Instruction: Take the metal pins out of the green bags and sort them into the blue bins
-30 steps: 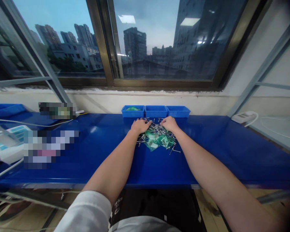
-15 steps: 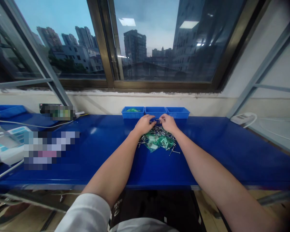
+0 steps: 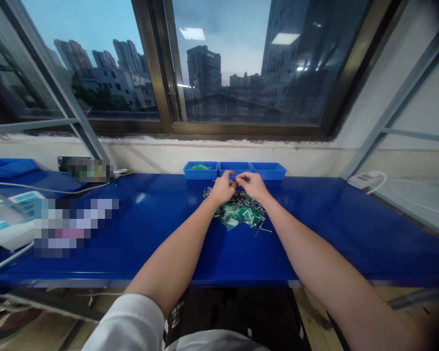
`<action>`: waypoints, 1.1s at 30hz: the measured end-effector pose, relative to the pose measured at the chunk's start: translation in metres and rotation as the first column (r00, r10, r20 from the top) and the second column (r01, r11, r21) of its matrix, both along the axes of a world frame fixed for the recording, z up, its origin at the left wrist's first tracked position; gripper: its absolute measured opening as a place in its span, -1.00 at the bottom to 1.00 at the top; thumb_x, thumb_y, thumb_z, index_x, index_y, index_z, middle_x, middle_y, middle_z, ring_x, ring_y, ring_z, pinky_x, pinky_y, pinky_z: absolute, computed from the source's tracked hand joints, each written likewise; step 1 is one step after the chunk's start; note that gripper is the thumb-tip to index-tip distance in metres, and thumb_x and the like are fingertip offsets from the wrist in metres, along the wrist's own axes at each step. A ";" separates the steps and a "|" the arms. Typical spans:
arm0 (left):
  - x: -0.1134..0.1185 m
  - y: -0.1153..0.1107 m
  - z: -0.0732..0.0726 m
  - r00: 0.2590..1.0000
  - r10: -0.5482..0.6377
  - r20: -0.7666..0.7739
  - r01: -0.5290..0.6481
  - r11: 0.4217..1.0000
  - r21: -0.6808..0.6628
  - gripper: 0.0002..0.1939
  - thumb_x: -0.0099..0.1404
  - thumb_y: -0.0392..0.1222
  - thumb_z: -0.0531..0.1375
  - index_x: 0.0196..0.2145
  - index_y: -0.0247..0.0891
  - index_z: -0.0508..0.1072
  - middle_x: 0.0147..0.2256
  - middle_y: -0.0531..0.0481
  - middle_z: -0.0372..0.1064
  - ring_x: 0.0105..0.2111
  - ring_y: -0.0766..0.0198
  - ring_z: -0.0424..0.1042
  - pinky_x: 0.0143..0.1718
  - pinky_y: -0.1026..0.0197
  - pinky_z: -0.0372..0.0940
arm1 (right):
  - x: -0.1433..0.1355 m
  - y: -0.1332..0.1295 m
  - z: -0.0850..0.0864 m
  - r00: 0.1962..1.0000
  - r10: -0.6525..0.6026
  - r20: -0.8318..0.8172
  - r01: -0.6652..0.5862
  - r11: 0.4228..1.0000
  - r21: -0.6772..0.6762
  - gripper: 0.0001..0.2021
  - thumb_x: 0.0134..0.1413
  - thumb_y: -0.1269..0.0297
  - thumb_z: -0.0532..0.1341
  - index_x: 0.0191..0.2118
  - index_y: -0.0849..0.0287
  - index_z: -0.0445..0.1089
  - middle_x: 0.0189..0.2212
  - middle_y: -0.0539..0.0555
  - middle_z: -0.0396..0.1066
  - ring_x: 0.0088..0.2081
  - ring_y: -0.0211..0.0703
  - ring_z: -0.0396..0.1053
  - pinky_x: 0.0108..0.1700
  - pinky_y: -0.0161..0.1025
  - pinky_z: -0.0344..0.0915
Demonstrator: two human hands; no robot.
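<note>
My left hand (image 3: 224,188) is above the far side of a pile of metal screws (image 3: 243,197), its fingers curled and its thumb near my right fingertips. My right hand (image 3: 253,185) has thumb and fingers pinched together, almost touching the left. Whatever lies between the fingertips is too small and covered to make out. On the near side of the pile lie green-tinted plastic bags (image 3: 229,219) with small pale pieces in them. A few loose screws (image 3: 264,230) stick out at the right front. The hands partly hide the pile.
Three blue bins stand in a row by the wall: the left bin (image 3: 201,174) holds green bags; the middle (image 3: 234,168) and right bin (image 3: 269,173) are behind my hands. A white device (image 3: 14,219) and cables are on the left of the blue table (image 3: 153,229). A power strip (image 3: 368,178) lies right.
My left hand has moved slightly right and my right hand slightly left, so their fingertips now meet over the pile. The bags and bins have stayed put.
</note>
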State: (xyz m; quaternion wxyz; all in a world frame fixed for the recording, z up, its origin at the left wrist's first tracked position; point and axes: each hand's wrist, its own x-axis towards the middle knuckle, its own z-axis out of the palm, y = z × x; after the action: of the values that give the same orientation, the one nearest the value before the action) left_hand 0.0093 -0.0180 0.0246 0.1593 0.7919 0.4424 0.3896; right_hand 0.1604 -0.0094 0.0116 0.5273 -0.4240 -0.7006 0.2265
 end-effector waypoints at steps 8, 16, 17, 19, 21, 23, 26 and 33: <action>0.001 0.008 -0.001 0.963 -0.062 0.264 0.095 0.989 -0.112 -0.77 0.17 -0.19 0.10 -0.27 -0.31 0.48 -0.46 -0.04 0.48 -0.45 0.23 0.43 -0.32 0.21 0.29 | -0.004 -0.003 0.004 0.994 -0.038 -0.104 0.038 0.999 -0.001 -0.86 -0.17 0.27 0.20 -0.41 0.18 0.42 -0.45 0.04 0.45 -0.39 -0.18 0.37 -0.24 -0.19 0.30; -0.005 0.013 -0.005 0.936 -0.033 0.351 0.087 0.986 -0.139 -0.52 0.15 0.17 0.11 -0.36 -0.35 0.53 -0.53 0.00 0.43 -0.47 0.25 0.39 -0.42 0.27 0.25 | -0.003 -0.008 0.008 0.972 0.076 -0.221 -0.100 0.990 -0.102 -0.81 -0.27 0.23 0.28 -0.43 0.18 0.37 -0.56 -0.04 0.36 -0.49 -0.24 0.31 -0.42 -0.27 0.23; -0.005 0.012 -0.004 0.939 -0.025 0.344 0.076 0.988 -0.134 -0.51 0.15 0.18 0.10 -0.36 -0.35 0.54 -0.54 0.01 0.42 -0.47 0.26 0.39 -0.42 0.27 0.24 | -0.003 -0.008 0.008 0.965 0.092 -0.244 -0.125 0.984 -0.124 -0.80 -0.28 0.22 0.29 -0.43 0.18 0.37 -0.58 -0.05 0.36 -0.51 -0.24 0.30 -0.46 -0.29 0.21; -0.005 0.009 -0.002 0.943 -0.022 0.332 0.071 0.988 -0.136 -0.50 0.16 0.19 0.09 -0.38 -0.35 0.54 -0.56 0.03 0.41 -0.49 0.27 0.37 -0.43 0.29 0.22 | -0.002 -0.008 0.008 0.948 0.123 -0.293 -0.173 0.974 -0.149 -0.79 -0.29 0.23 0.30 -0.42 0.18 0.38 -0.60 -0.05 0.36 -0.53 -0.24 0.30 -0.50 -0.31 0.16; -0.004 0.007 0.000 0.946 -0.038 0.323 0.089 0.986 -0.142 -0.50 0.16 0.18 0.09 -0.40 -0.35 0.55 -0.56 0.04 0.40 -0.51 0.30 0.35 -0.44 0.30 0.20 | -0.001 -0.008 0.007 0.922 0.150 -0.357 -0.218 0.964 -0.156 -0.81 -0.29 0.24 0.30 -0.44 0.18 0.39 -0.60 -0.03 0.39 -0.53 -0.24 0.30 -0.51 -0.31 0.15; -0.003 0.006 0.001 0.948 -0.056 0.315 0.104 0.985 -0.138 -0.50 0.17 0.18 0.07 -0.41 -0.34 0.55 -0.55 0.04 0.40 -0.52 0.31 0.34 -0.45 0.31 0.19 | 0.001 -0.007 0.007 0.893 0.167 -0.419 -0.252 0.955 -0.157 -0.83 -0.27 0.24 0.29 -0.46 0.19 0.40 -0.58 -0.01 0.41 -0.53 -0.24 0.31 -0.50 -0.30 0.16; -0.003 0.004 0.001 0.958 -0.062 0.280 0.102 0.986 -0.130 -0.48 0.18 0.20 0.05 -0.40 -0.33 0.55 -0.56 0.05 0.39 -0.52 0.32 0.33 -0.46 0.32 0.16 | 0.002 -0.006 0.006 0.863 0.174 -0.474 -0.278 0.948 -0.157 -0.85 -0.26 0.24 0.28 -0.48 0.19 0.42 -0.59 0.00 0.42 -0.54 -0.24 0.31 -0.50 -0.30 0.16; -0.002 0.007 -0.002 0.981 0.008 0.195 0.015 0.993 -0.118 -0.41 0.15 0.29 0.03 -0.46 -0.33 0.51 -0.57 0.06 0.35 -0.52 0.32 0.29 -0.47 0.31 0.12 | 0.008 -0.004 0.005 0.883 0.119 -0.455 -0.200 0.971 -0.133 -0.85 -0.23 0.21 0.22 -0.55 0.19 0.41 -0.63 0.01 0.41 -0.58 -0.24 0.29 -0.49 -0.29 0.17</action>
State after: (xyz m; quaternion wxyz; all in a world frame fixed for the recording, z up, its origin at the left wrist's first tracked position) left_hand 0.0077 -0.0111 0.0230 0.2496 0.7397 0.4458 0.4379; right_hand 0.1683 -0.0134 0.0169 0.6130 -0.3467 -0.5719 0.4207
